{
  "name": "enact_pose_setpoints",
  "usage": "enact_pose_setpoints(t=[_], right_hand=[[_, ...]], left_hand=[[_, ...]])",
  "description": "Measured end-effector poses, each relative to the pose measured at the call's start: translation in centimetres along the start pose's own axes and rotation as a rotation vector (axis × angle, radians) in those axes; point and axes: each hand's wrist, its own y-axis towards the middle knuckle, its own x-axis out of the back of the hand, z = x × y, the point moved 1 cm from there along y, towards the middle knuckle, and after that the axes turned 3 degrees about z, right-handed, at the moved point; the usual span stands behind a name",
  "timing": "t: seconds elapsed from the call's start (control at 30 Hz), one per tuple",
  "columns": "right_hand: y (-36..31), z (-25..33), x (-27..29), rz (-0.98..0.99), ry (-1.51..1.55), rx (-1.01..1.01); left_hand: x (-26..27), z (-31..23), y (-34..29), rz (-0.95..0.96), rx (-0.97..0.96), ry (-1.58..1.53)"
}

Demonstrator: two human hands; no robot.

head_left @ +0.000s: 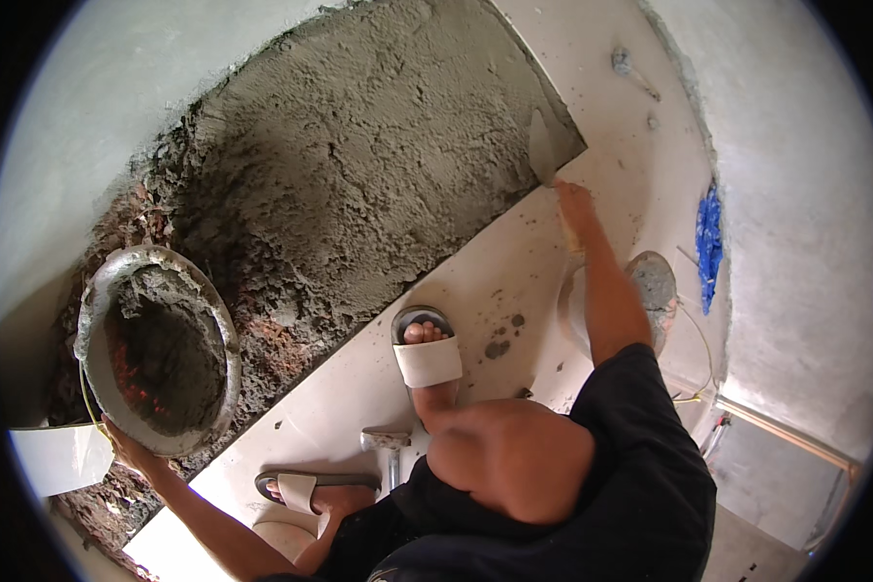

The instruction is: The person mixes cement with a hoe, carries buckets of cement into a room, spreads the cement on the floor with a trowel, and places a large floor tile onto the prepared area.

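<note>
My right hand (574, 206) is closed round the handle of a pointed trowel (543, 144). The trowel's blade lies on the wet grey mortar bed (359, 145), close to its right corner. At the left, my left hand (131, 448) grips the near side of a mortar-crusted bucket (228, 335). That bucket tilts with its mouth toward me, and some grey mortar sits inside. It rests on the rough, crumbly left part of the bed. Part of my left hand's fingers is hidden by the bucket.
Pale floor tiles (475, 281) border the bed, with mortar spots near my sandalled foot (427, 354). A mallet (386, 441) stands between my feet. Beyond my right forearm sits another mortar bucket (653, 286). A blue plastic bag (710, 247) lies by the right wall.
</note>
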Motion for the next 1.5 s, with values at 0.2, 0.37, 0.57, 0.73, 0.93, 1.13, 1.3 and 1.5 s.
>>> enact_pose_setpoints(t=[0.2, 0.37, 0.57, 0.73, 0.93, 1.13, 1.3, 1.5], right_hand=[[-8.4, 1.5, -6.7, 0.162, 0.306, 0.077], [-13.5, 2.1, -7.9, 0.373, 0.310, 0.080], [-6.5, 3.9, -2.4, 0.117, 0.364, 0.034], [-6.2, 3.6, -4.5, 0.124, 0.223, 0.057], [-18.4, 3.3, -13.7, 0.327, 0.262, 0.226], [-21.6, 6.4, -12.9, 0.406, 0.329, 0.138], [-19.7, 6.9, -11.1, 0.481, 0.352, 0.015], [-20.0, 4.3, -8.5, 0.178, -0.106, 0.566]], left_hand=[[0.6, 0.7, 1.0, -0.044, -0.129, 0.250], [0.8, 1.3, 1.8, -0.035, -0.018, 0.248], [0.9, 1.1, 2.0, 0.002, -0.059, 0.232], [0.4, 0.8, 1.0, -0.026, 0.014, 0.097], [0.2, 0.4, 0.6, -0.032, -0.008, 0.107], [0.3, 0.6, 0.8, -0.032, -0.044, 0.120], [-0.1, 0.5, 0.4, -0.003, 0.025, 0.030], [0.4, 0.9, 1.1, -0.012, 0.029, 0.094]])
